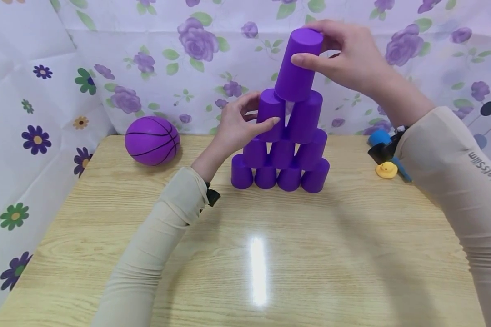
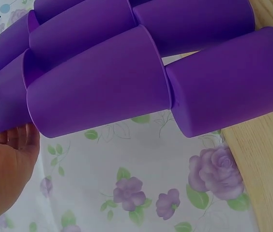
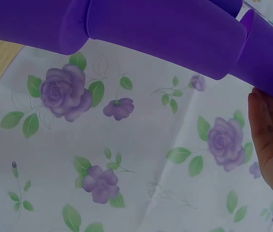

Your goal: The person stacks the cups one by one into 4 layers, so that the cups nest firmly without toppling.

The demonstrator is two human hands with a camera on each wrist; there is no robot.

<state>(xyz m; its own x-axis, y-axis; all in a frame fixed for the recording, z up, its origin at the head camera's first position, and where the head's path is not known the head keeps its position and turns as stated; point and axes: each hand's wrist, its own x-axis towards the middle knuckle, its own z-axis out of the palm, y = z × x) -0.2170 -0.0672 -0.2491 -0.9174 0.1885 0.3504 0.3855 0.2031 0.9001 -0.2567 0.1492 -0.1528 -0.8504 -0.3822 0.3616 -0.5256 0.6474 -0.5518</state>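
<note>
Upside-down purple cups (image 1: 282, 154) stand stacked as a pyramid in the head view. At the very top, my right hand (image 1: 348, 56) grips the topmost cup (image 1: 296, 68), thumb on its near side and fingers behind it. This cup leans slightly, its rim over the two cups below. My left hand (image 1: 237, 125) holds the left cup (image 1: 271, 113) of that pair, thumb across its front. In the left wrist view, fingers (image 2: 18, 137) curve around the far side of a cup (image 2: 6, 96). The right wrist view has fingers (image 3: 267, 116) against the top cup (image 3: 267, 58).
A purple basketball (image 1: 152, 141) sits at the back left of the wooden table (image 1: 303, 254). By the right forearm lie a yellow rubber duck (image 1: 386, 170) and blue and black items (image 1: 379, 137). Behind the pyramid hangs a flowered cloth (image 1: 204, 77).
</note>
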